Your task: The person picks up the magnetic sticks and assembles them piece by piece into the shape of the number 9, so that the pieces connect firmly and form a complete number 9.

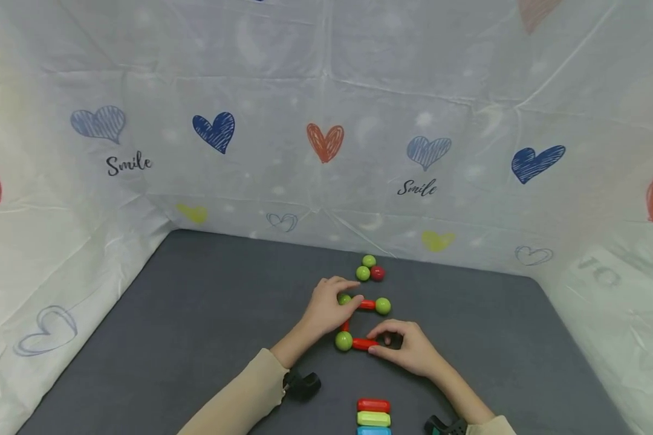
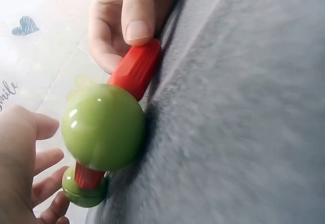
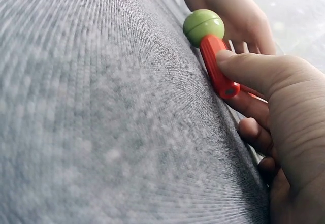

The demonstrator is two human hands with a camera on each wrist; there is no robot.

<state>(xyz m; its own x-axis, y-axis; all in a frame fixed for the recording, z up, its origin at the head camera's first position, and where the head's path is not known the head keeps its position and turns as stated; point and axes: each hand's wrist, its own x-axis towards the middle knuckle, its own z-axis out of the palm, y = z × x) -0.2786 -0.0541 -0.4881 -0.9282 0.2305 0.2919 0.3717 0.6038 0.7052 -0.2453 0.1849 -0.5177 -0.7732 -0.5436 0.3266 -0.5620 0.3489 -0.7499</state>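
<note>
Red rods and green balls form an open-sided shape on the dark table. My right hand (image 1: 410,347) pinches the near red rod (image 3: 216,64) between thumb and fingers; its outer end shows a dark round spot. The rod's other end meets the near green ball (image 2: 103,127). From that ball a second red rod (image 1: 345,326) runs to the far-left green ball (image 2: 84,187). My left hand (image 1: 329,305) is spread around this far-left ball, fingertips right at its side. A third red rod (image 1: 367,304) leads from there to another green ball (image 1: 383,306).
Beyond the shape, two green balls (image 1: 363,273) and a red ball (image 1: 377,273) sit clustered. Nearer me lie a red rod (image 1: 373,405), a yellow-green rod (image 1: 373,418) and a blue rod (image 1: 373,431) side by side. A white sheet with printed hearts (image 1: 324,143) surrounds the table (image 1: 196,302).
</note>
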